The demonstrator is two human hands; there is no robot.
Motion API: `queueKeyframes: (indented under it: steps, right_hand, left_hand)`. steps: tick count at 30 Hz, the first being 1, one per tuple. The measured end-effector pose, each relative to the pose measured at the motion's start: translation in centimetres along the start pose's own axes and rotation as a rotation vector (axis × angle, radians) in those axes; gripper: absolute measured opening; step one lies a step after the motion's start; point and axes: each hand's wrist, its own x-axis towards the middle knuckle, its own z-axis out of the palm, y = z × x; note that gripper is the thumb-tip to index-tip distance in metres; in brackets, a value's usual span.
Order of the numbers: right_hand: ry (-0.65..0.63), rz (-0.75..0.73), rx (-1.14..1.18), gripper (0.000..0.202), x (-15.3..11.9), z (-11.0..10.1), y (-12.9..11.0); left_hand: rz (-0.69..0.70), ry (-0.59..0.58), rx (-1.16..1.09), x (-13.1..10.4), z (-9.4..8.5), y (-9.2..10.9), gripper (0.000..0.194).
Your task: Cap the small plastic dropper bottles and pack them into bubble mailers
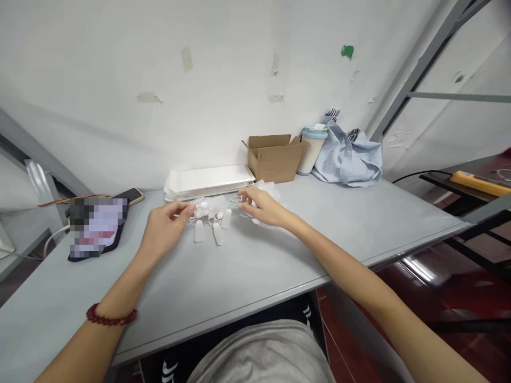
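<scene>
You handle small white pieces [199,232] bunched on the tabletop [247,274], left hand [159,231] fingers pinched on their edge, right hand [266,207] fingers curled, grip unclear, the next move calling for a light touch.

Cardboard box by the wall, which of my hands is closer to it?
Right: your right hand is in front of the cardboard box; your left hand is farther off to its left.

White pieces [198,232] on grey table [255,271]
</scene>
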Motion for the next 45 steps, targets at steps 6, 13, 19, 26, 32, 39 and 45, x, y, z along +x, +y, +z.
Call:
queueKeyframes:
  steps: [6,13,19,26,32,39,45]
  right_hand:
    - [-0.229,0.151,-0.414,0.01,-0.5,-1.3,-0.3]
    - [-0.42,0.198,-0.549,0.011,-1.0,-1.6,-1.8]
    - [-0.417,0.117,-0.572,0.018,-1.3,-1.0,-2.1]
    - [-0.385,0.117,-0.388,0.016,-1.4,-1.1,-1.8]
    - [-0.141,-0.036,0.121,0.013,-1.1,-0.9,-2.2]
    - [-0.036,-0.039,0.32,0.014,-1.2,-0.6,-3.3]
    - [-0.079,-0.045,0.289,0.013,-1.2,-0.1,-3.1]
  left_hand:
    - [0.056,0.002,0.145,0.1,0.5,-1.1,0.047]
    - [0.12,0.043,0.158,-0.5,0.9,-0.4,0.04]
    - [0.101,0.001,0.152,-0.9,1.2,0.0,0.04]
    - [0.08,-0.028,0.098,-1.3,1.6,0.5,0.037]
    - [0.027,-0.06,-0.117,-1.2,1.1,1.1,0.044]
    - [-0.028,-0.213,-0.291,-1.1,0.7,1.2,0.042]
    - [-0.015,-0.233,-0.385,-1.4,0.6,1.5,0.039]
